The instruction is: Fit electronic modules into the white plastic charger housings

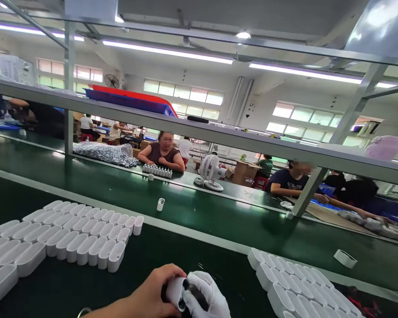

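In my bare left hand (149,289) is a white, oval plastic housing (174,292), tilted with its open end facing right. Its thumb and fingers wrap round the outside. My right hand (214,298) wears a white glove, its fingers bent and closed at the housing's open end. Something dark shows between the gloved fingers and the opening; I cannot make out what it is. To the left stand rows of white oval cups (82,238), open side up. More white cups (295,282) stand in rows on the right.
A green conveyor belt (199,229) crosses ahead, carrying a small white housing (160,204) and a white oval sleeve (345,259). Across it are a white fan (209,168), a bagged heap of grey parts (102,153) and several seated people. A shelf (252,140) spans above.
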Demonstrator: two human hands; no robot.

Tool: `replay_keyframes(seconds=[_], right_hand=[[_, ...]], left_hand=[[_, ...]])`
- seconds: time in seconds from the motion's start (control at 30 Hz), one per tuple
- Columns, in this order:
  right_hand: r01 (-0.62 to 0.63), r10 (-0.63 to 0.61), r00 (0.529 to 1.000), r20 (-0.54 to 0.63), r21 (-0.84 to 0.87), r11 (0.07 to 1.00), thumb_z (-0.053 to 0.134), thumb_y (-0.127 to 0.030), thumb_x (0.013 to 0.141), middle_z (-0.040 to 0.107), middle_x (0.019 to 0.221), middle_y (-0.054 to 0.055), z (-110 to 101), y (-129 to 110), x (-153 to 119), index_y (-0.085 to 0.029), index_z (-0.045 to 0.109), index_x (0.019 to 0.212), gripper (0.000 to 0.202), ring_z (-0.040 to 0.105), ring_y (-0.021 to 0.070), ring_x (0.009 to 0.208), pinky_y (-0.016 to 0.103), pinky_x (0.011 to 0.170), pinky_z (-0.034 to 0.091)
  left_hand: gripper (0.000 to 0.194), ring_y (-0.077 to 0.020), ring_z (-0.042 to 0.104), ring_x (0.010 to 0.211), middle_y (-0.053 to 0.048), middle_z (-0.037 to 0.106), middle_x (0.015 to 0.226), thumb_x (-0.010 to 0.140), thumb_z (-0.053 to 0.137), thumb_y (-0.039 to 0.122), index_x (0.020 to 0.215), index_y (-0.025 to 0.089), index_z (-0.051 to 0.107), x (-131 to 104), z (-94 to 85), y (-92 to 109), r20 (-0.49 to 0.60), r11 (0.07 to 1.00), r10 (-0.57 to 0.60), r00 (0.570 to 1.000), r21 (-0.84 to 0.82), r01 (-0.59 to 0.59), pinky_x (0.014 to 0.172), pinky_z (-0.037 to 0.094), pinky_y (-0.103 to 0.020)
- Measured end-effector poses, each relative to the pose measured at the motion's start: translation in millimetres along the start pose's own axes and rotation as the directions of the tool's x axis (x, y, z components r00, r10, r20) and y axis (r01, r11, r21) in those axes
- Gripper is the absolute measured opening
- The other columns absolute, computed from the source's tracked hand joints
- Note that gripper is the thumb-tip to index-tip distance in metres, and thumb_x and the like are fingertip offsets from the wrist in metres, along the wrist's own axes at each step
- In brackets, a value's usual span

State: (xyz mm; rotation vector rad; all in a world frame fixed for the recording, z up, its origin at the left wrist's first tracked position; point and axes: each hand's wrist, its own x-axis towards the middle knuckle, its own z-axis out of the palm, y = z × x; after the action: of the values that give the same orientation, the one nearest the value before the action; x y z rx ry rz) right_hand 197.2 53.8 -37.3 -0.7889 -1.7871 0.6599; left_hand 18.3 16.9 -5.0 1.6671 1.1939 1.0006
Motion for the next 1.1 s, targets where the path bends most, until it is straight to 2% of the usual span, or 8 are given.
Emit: replay_keyframes(seconds=[0.1, 0.23, 0.43, 0.57, 0.67, 0.87, 0.97, 1.1], right_hand=[[0.078, -0.077, 0.997, 0.027, -0.047, 0.996, 0.063, -0.027, 0.074, 0.066, 0.096, 0.006, -4, -10, 0, -0.029, 0.07, 0.096, 0.023, 0.067, 0.0197, 0.078, 0.024, 0.07, 0.058], [0.177, -0.158, 0.981, 0.111, -0.189, 0.966, 0.062, -0.021, 0.074, 0.065, 0.1, 0.006, -5, -23, 3, -0.028, 0.067, 0.102, 0.03, 0.066, 0.0198, 0.088, 0.024, 0.076, 0.056], [0.233, -0.185, 0.969, 0.164, -0.354, 0.906, 0.057, -0.021, 0.074, 0.066, 0.095, 0.005, -8, -38, 8, -0.028, 0.068, 0.095, 0.026, 0.067, 0.018, 0.078, 0.023, 0.066, 0.057], [0.235, -0.185, 0.971, 0.154, -0.454, 0.859, 0.054, -0.019, 0.07, 0.066, 0.087, 0.003, -6, -42, 9, -0.027, 0.069, 0.087, 0.024, 0.066, 0.0171, 0.069, 0.023, 0.058, 0.056], [0.257, -0.216, 0.966, 0.14, -0.456, 0.852, 0.051, -0.017, 0.067, 0.066, 0.085, 0.004, -1, -40, 9, -0.025, 0.068, 0.082, 0.025, 0.066, 0.0172, 0.069, 0.024, 0.061, 0.056], [0.256, -0.227, 0.967, 0.118, -0.466, 0.847, 0.049, -0.016, 0.067, 0.066, 0.095, 0.007, -1, -33, 7, -0.025, 0.066, 0.082, 0.025, 0.068, 0.02, 0.078, 0.025, 0.062, 0.057], [0.234, -0.218, 0.972, 0.084, -0.404, 0.884, 0.049, -0.015, 0.066, 0.065, 0.099, 0.008, -1, -25, 4, -0.025, 0.065, 0.079, 0.022, 0.067, 0.0206, 0.083, 0.025, 0.063, 0.057], [0.2, -0.205, 0.979, 0.011, -0.286, 0.937, 0.051, -0.016, 0.064, 0.064, 0.094, 0.007, 1, -15, 4, -0.026, 0.062, 0.073, 0.018, 0.066, 0.0198, 0.077, 0.024, 0.059, 0.058]], left_hand=[[0.047, -0.0195, 0.057, 0.093, -0.001, 0.063, 0.103, 0.058, 0.074, 0.012, 0.102, 0.019, 0.06, -3, 0.3, 6, -0.054, 1.0, 0.007, 0.999, 0.024, -0.005, 0.083, 0.043, -0.028], [0.042, -0.0203, 0.057, 0.095, -0.001, 0.065, 0.103, 0.061, 0.071, 0.012, 0.101, 0.02, 0.061, -4, 0.4, 9, -0.058, 0.997, 0.044, 0.997, 0.07, -0.04, 0.087, 0.043, -0.029], [0.042, -0.0208, 0.057, 0.099, -0.002, 0.065, 0.106, 0.062, 0.072, 0.011, 0.102, 0.021, 0.062, -5, -1.4, 8, -0.041, 0.986, 0.115, 0.993, 0.123, -0.109, 0.09, 0.043, -0.03], [0.044, -0.0222, 0.056, 0.106, -0.004, 0.063, 0.115, 0.062, 0.071, 0.011, 0.104, 0.022, 0.063, -4, -2.6, 2, 0.006, 0.981, 0.14, 0.99, 0.138, -0.14, 0.097, 0.042, -0.033], [0.045, -0.0221, 0.055, 0.109, -0.004, 0.062, 0.118, 0.063, 0.067, 0.01, 0.106, 0.023, 0.063, -3, -2.7, -1, 0.023, 0.978, 0.128, 0.992, 0.163, -0.13, 0.1, 0.041, -0.034], [0.051, -0.0216, 0.053, 0.112, -0.004, 0.061, 0.119, 0.061, 0.064, 0.004, 0.108, 0.022, 0.063, -2, -1.7, 2, 0.022, 0.979, 0.077, 0.997, 0.189, -0.08, 0.102, 0.038, -0.035], [0.049, -0.0232, 0.053, 0.11, -0.005, 0.062, 0.116, 0.059, 0.069, 0.006, 0.106, 0.02, 0.064, -2, -1.7, 3, -0.03, 0.98, 0.059, 0.998, 0.19, -0.052, 0.102, 0.038, -0.036], [0.05, -0.0235, 0.054, 0.108, -0.005, 0.062, 0.114, 0.057, 0.075, 0.01, 0.105, 0.019, 0.063, 0, -3.0, 2, 0.002, 0.979, 0.081, 0.997, 0.185, -0.08, 0.098, 0.04, -0.035]])
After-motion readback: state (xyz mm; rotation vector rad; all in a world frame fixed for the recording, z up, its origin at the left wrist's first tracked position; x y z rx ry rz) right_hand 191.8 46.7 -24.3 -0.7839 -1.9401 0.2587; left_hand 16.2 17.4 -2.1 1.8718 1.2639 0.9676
